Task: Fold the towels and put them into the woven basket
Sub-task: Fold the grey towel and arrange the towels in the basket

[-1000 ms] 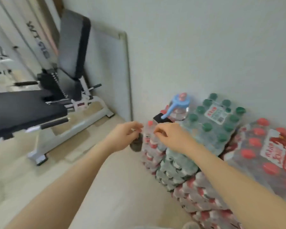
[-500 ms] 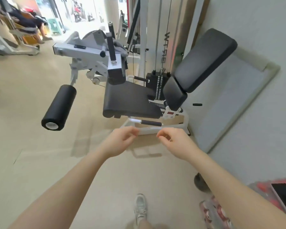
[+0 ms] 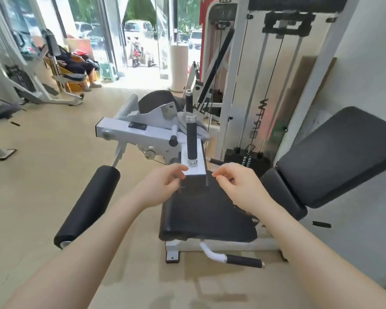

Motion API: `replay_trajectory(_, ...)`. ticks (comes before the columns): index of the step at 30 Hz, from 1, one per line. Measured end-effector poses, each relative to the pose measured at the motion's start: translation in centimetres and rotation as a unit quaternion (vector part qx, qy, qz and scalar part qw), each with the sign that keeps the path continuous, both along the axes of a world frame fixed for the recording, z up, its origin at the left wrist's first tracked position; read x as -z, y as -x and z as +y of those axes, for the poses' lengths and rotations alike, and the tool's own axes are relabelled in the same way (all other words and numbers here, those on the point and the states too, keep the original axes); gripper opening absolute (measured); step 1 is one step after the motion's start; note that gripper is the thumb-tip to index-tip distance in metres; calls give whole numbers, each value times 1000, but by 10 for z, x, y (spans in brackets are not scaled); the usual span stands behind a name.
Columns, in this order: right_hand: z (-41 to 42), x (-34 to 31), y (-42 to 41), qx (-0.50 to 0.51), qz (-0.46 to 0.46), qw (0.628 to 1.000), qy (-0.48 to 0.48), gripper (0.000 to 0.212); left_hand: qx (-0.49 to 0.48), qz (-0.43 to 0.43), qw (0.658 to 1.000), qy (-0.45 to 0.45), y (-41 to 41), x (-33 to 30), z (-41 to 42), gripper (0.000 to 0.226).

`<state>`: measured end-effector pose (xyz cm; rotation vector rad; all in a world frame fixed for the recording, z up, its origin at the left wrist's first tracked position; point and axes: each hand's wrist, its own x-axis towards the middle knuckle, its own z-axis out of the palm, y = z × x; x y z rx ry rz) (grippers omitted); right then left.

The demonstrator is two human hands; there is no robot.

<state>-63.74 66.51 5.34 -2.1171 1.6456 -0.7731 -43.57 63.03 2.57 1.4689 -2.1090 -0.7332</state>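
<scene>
While I hold both arms out in front of me, my left hand (image 3: 163, 186) and my right hand (image 3: 236, 186) float in the air, near each other but not touching. The fingers on each hand are curled in, thumb close to fingertips, and I see nothing between them. I think I hold them up like this to be ready to grab a towel.

Under my hands is the black seat (image 3: 207, 219) of a leg machine (image 3: 143, 134). A gray cloth (image 3: 187, 123) hangs over the machine's top, behind the upright black handle (image 3: 192, 141). It may be a towel, but I cannot tell for sure. I count one of it. I see no woven basket anywhere.

Out past the seat there is one black roller pad (image 3: 89, 204) by the seat's left edge and one big back pad (image 3: 334, 157) by its right edge. A person (image 3: 76, 63) sits far off by the windows.
</scene>
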Motion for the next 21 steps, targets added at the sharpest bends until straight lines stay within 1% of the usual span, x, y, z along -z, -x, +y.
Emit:
replay_trajectory(4,-70,-14,-55,-28,-47,998,42,22,-25,-11,999,28,-41,-10,-69,34)
replay_trajectory(6,-106,-16,-86,-47,-60,996,39,30,-28,-19,998,58,-63,-12,-106,34)
replay_trajectory(8,-151,-10,-116,-34,-52,998,20,38,-27,-39,995,89,-82,-13,-147,36)
replay_trajectory(10,-199,1,-141,17,-69,997,-14,37,-17,-71,993,93,-101,-13,-189,39)
replay_trajectory(12,-247,14,-159,97,-126,986,-43,29,12,-110,990,91,-117,-11,-228,43)
replay_trajectory(14,-293,23,-166,187,-172,966,-47,38,51,-168,979,100,-129,-10,-266,48)
replay_trajectory(16,-333,29,-168,291,-178,939,-53,45,90,-255,955,120,-137,-10,-299,50)
replay_trajectory(18,-365,35,-168,378,-161,909,-64,54,143,-357,908,169,-140,-8,-326,52)
replay_trajectory(20,-385,41,-168,404,-160,897,-82,64,197,-430,852,224,-140,-4,-341,55)
replay_trajectory(21,-390,44,-168,411,-158,892,-99,67,222,-447,833,240,-139,-1,-346,57)
